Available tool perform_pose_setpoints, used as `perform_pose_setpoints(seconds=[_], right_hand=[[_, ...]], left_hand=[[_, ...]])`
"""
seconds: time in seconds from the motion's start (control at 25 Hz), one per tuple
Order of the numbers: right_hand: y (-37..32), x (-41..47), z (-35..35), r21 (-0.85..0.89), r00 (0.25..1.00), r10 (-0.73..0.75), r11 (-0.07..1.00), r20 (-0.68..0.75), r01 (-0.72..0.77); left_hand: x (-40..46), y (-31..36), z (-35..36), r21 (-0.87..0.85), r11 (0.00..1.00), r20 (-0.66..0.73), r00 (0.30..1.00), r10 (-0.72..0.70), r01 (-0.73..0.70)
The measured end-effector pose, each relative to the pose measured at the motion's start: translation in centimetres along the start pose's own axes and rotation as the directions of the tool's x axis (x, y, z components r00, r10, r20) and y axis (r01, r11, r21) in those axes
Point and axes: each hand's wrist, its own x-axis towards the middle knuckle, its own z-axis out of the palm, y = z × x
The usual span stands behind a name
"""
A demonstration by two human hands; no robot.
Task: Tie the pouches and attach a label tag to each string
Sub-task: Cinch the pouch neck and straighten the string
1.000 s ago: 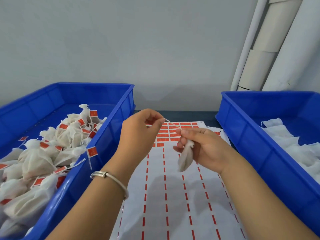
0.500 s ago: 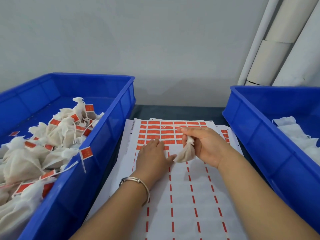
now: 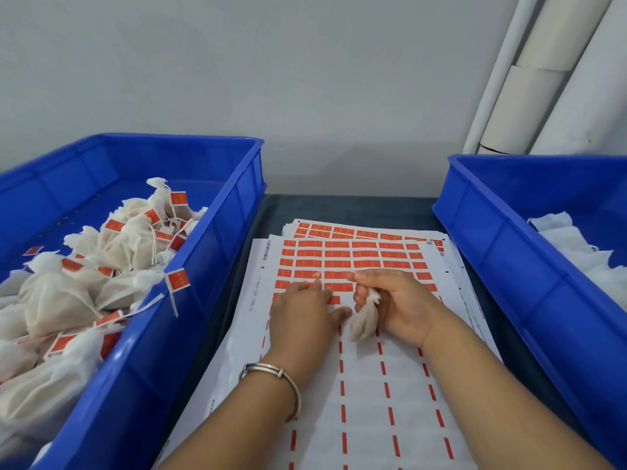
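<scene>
Pale grey wall stands behind a dark counter, on which a stack of label sheets is laid as the landmark. Left of the sheets a blue bin is filled with tied pouches carrying red tags; right of the sheets a second blue bin holds loose white pouches.

Over the middle of the sheets, a small white pouch is held by the right hand, its gathered neck pinched in a narrow grip so that the body hangs below. The left hand is laid flat on the sheets, its fingers straight at the rows of red labels; no label is seen lifted, though the fingertips partly hide the spot.

The pouch is judged light, soft and limp; it is best taken at the bunched neck, where the string would lie. The string itself cannot be made out. The labels are judged thin and sticky, likely to curl, and are best peeled from an edge.
</scene>
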Motion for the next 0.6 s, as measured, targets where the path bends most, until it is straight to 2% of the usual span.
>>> perform_pose_setpoints(seconds=[0.24, 0.44, 0.6], right_hand=[[1.3, -0.2, -0.9, 0.067, 0.995, -0.094, 0.993, 0.011, 0.093], [1.7, 0.1, -1.2, 0.068, 0.988, -0.116, 0.992, 0.098, 0.11], [1.7, 0.2, -1.3, 0.072, 0.987, -0.122, 0.991, 0.101, 0.115]], left_hand=[[-0.4, 0.4, -0.4, 0.034, 0.999, -0.046, 0.999, 0.0, 0.001], [-0.5, 0.2, -0.5, -0.056, 0.998, -0.062, 0.997, 0.036, -0.039], [0.2, 0.0, -1.2, 0.006, 0.984, 0.037, 0.983, 0.179, -0.179]])
